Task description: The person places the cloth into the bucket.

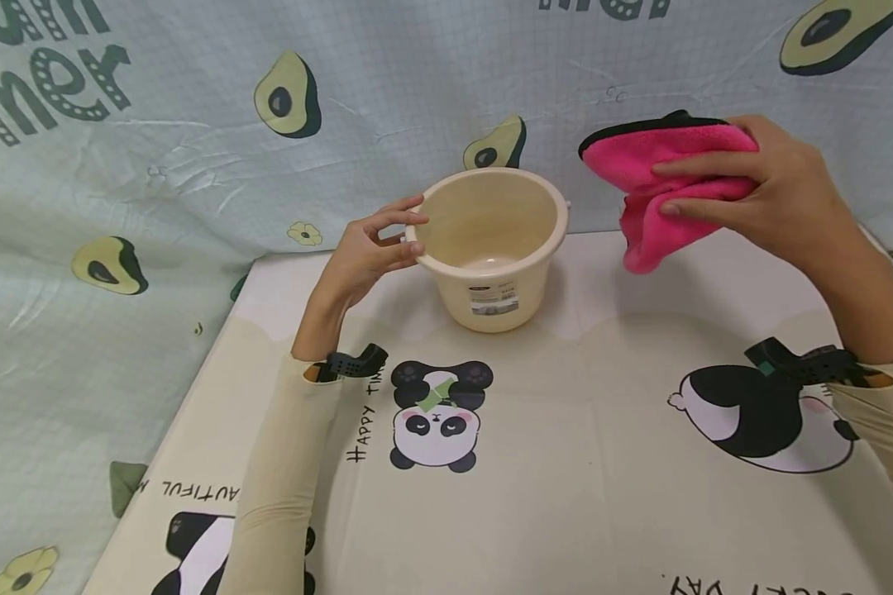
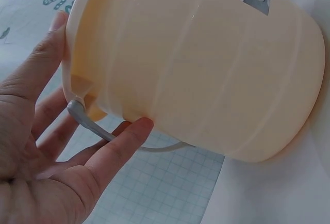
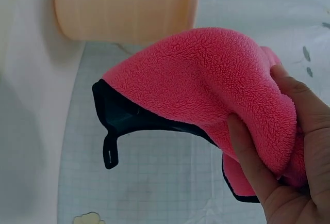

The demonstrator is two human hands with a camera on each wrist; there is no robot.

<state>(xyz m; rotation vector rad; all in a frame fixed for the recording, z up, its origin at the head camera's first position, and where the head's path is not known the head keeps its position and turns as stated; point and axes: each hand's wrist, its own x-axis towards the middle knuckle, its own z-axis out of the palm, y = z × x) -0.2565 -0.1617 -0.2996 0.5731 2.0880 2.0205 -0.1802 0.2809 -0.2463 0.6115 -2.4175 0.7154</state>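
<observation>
Upright, mouth up, the bucket [image 1: 491, 248] stands at 12 o'clock on the panda-print counter [image 1: 565, 463]. Left hand [image 1: 360, 260] curls on its rim at 9 o'clock. Right hand [image 1: 770, 194] pinches a pink cloth [image 1: 662, 182], raised at 2 o'clock. Avocado-print curtain [image 1: 156, 165] behind.

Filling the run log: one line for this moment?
left hand grips bucket rim | right hand holds pink cloth raised | bucket upright on table
</observation>
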